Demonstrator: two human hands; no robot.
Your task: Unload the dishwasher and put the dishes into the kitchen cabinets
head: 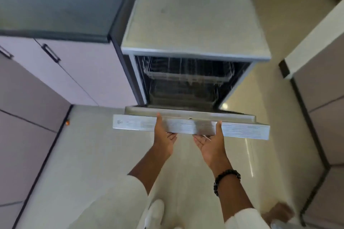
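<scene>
Both hands grip the dishwasher door (191,126) at frame centre: left hand (163,134) and right hand (212,140) palms-up under the front edge, thumbs on top. Racks (186,77) visible inside, dishes not discernible. Suggest lowering evenly with 2 hands, no drop.

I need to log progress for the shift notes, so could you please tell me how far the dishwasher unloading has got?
Done: hard to judge. The racks inside the dishwasher look blurred, and no dishes can be made out in them. In hand: both the left hand and right hand hold the front edge of the partly open door, palms up. Left: no dish is held, and the cabinets are shut.
</scene>
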